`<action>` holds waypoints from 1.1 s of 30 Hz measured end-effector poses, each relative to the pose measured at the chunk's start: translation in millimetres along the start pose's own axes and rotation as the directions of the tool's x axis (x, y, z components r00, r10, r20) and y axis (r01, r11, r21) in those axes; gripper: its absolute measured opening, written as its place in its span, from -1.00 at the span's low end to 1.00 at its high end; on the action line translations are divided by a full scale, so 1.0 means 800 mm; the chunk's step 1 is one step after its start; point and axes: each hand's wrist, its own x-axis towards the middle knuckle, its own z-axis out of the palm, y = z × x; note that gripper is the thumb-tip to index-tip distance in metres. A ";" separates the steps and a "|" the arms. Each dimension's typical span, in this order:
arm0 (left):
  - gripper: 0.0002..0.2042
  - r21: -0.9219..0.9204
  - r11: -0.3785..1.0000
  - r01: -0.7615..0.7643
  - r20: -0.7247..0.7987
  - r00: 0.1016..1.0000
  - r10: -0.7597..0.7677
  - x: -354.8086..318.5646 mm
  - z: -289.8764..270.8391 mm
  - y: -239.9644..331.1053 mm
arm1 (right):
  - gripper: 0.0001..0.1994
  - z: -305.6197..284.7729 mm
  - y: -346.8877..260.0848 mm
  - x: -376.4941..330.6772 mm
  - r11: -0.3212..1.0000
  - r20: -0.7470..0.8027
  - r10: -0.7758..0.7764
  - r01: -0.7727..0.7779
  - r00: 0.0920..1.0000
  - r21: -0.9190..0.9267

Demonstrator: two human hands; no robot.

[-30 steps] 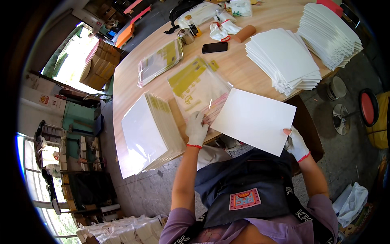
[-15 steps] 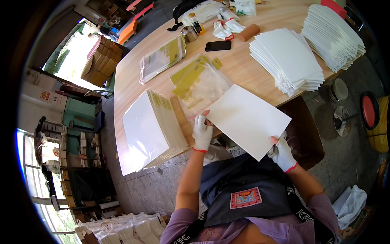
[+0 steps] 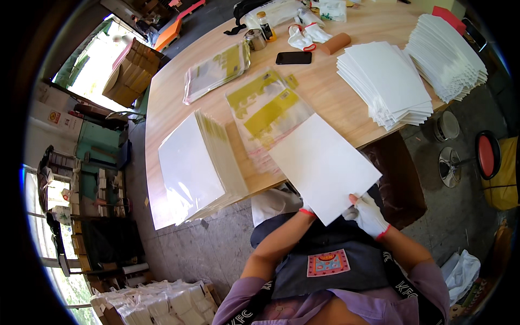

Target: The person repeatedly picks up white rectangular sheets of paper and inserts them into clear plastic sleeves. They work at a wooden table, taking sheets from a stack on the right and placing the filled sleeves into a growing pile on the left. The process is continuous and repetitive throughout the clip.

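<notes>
A blank white board (image 3: 325, 165) is tilted over the near edge of the table. My right hand (image 3: 369, 215), in a white glove with a red cuff, pinches its lower right corner, thumb on top. My left hand (image 3: 307, 208) reaches beneath the board; only its red cuff and a sliver of glove show, and its fingers are hidden. Just beyond the board, clear plastic bags (image 3: 265, 111) with yellow-green printing lie flat, partly covered by the board's far corner. To the left stands a thick stack of white boards in clear bags (image 3: 192, 165).
Two fanned stacks of white boards (image 3: 387, 81) (image 3: 447, 57) stand at the right. Farther back are more bags (image 3: 216, 70), a black phone (image 3: 294, 57), spare gloves (image 3: 307, 37), a brown roll (image 3: 336, 43), a bottle (image 3: 266, 27) and a metal cup (image 3: 254, 39). A cardboard box (image 3: 398, 181) sits below the table edge.
My left hand has gone from the board's left corner to underneath it. The board has shifted slightly toward me and left, uncovering more of the printed bag. My right hand keeps its hold.
</notes>
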 end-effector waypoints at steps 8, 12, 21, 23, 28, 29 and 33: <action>-0.82 0.177 0.978 0.108 -0.259 0.964 -0.059 -0.041 0.009 0.008 | -0.61 0.037 0.045 0.134 0.883 0.134 0.028 -0.087 0.991 0.461; -0.78 0.090 0.973 0.211 -0.144 0.970 -0.197 -0.054 -0.029 0.044 | -0.70 0.050 0.015 0.099 0.966 0.248 0.102 -0.036 0.963 -0.256; -0.74 0.545 0.838 0.022 -0.136 0.989 0.063 -0.095 -0.042 0.142 | -0.81 0.115 0.027 0.129 -0.389 0.690 -0.121 0.605 0.714 -0.695; -0.75 0.515 0.857 0.037 -0.137 0.990 0.039 -0.099 -0.040 0.147 | -0.81 0.127 0.032 0.130 -0.537 0.689 -0.033 0.569 0.724 -0.623; -0.74 0.494 0.867 0.071 -0.159 0.987 0.010 -0.087 -0.062 0.144 | -0.83 0.132 0.041 0.136 -0.594 0.792 -0.035 0.625 0.609 -0.506; -0.74 0.492 0.867 0.079 -0.166 0.986 0.004 -0.086 -0.064 0.142 | -0.85 0.133 0.038 0.133 -0.595 0.797 -0.030 0.630 0.604 -0.499; -0.74 0.496 0.865 0.071 -0.195 0.980 0.031 -0.094 -0.060 0.143 | -0.95 0.075 -0.014 0.119 0.769 0.374 -0.042 0.269 0.926 -0.579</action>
